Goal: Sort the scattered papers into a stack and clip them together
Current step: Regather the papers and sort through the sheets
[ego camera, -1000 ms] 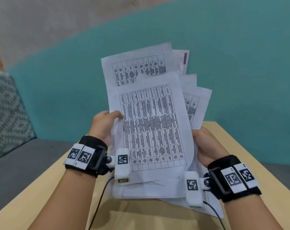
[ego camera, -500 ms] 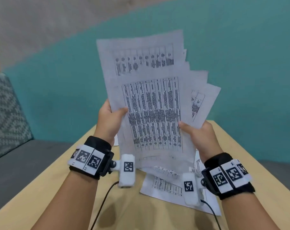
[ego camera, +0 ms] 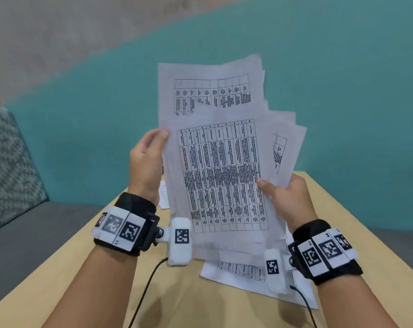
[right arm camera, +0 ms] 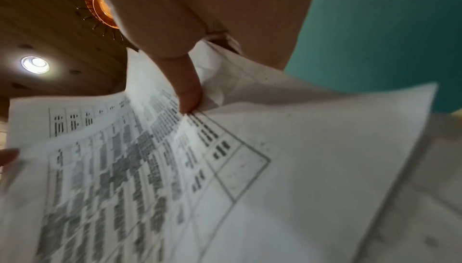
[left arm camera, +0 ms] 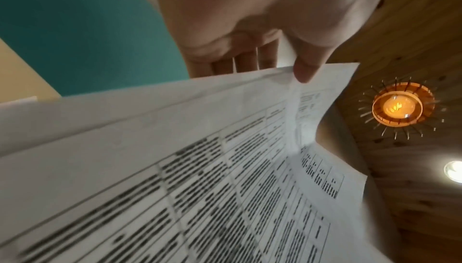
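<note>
left hand point(ego camera: 147, 162): grip clamped on left edge of the papers point(ego camera: 221, 176), thumb in front, fingers behind
right hand point(ego camera: 287, 200): grip clamped on papers' right edge, thumb pressed on front sheet
papers: fanned, uneven bundle held upright between both grips, above the surface point(ego camera: 101, 275)
loose sheet point(ego camera: 236, 273): flat on surface, below right grip
small sheet point(ego camera: 163, 195): on surface, just below left grip, mostly hidden
ceiling lamp point(left arm camera: 397, 107): lit, above left grip
</note>
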A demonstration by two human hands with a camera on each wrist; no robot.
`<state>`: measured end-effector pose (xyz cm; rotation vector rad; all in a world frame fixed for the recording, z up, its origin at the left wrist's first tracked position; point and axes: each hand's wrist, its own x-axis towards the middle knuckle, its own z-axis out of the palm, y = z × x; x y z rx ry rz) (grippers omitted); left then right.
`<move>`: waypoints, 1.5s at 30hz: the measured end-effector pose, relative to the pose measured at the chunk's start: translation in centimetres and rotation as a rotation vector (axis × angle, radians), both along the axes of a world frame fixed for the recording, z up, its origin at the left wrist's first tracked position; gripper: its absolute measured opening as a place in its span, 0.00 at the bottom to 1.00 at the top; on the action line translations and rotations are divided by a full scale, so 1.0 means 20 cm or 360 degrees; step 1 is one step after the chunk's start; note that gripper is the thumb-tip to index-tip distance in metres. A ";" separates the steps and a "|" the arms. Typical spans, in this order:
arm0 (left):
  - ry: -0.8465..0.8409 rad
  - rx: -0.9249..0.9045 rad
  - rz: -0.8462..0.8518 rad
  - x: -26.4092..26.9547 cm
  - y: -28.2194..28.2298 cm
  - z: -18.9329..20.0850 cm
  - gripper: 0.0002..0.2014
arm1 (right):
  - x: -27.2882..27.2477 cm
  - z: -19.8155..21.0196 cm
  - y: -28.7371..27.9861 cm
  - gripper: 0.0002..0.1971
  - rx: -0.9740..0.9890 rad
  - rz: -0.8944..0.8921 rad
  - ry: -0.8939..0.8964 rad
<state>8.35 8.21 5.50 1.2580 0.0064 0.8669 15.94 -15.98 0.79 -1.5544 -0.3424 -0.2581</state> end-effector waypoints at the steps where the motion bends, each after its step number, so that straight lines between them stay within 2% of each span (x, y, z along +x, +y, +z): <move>1: -0.0041 -0.0061 0.0046 -0.01 0.01 0.02 0.07 | 0.00 0.01 -0.02 0.08 -0.0019 0.0032 -0.0012; 4: -0.0117 -0.0173 0.0142 -0.04 0.05 0.05 0.07 | -0.02 0.03 -0.05 0.06 -0.0076 0.0140 -0.0028; 10: -0.0194 -0.0228 0.0322 -0.06 0.05 0.08 0.07 | -0.02 0.05 -0.06 0.07 -0.0093 0.0229 -0.0003; 15: -0.0129 -0.0297 0.0301 -0.07 0.06 0.08 0.11 | -0.02 0.05 -0.08 0.06 -0.0111 0.0277 -0.0008; 20: -0.0076 -0.0261 0.0192 -0.08 0.07 0.07 0.08 | -0.02 0.05 -0.10 0.08 -0.0096 0.0294 0.0026; 24: -0.0056 -0.0391 0.0120 -0.08 0.07 0.10 0.08 | -0.01 0.04 -0.11 0.09 -0.0117 0.0276 0.0045; 29: -0.0135 -0.0417 0.0253 -0.08 0.08 0.10 0.09 | 0.00 0.04 -0.12 0.08 -0.0109 0.0250 0.0065; 34: -0.0294 -0.0465 0.0532 -0.09 0.20 0.12 0.07 | 0.05 0.01 -0.15 0.09 -0.0086 -0.0013 0.0116; 40: -0.0349 -0.0307 0.0747 -0.12 0.20 0.15 0.11 | 0.12 -0.01 -0.23 0.14 0.0015 -0.0678 0.0194; 42: -0.0336 -0.0215 0.0731 -0.12 0.18 0.16 0.10 | 0.11 0.00 -0.25 0.13 0.0031 -0.0773 0.0178; 45: -0.0329 -0.0112 0.0547 -0.12 0.15 0.18 0.09 | 0.09 0.02 -0.25 0.12 0.0042 -0.0777 0.0130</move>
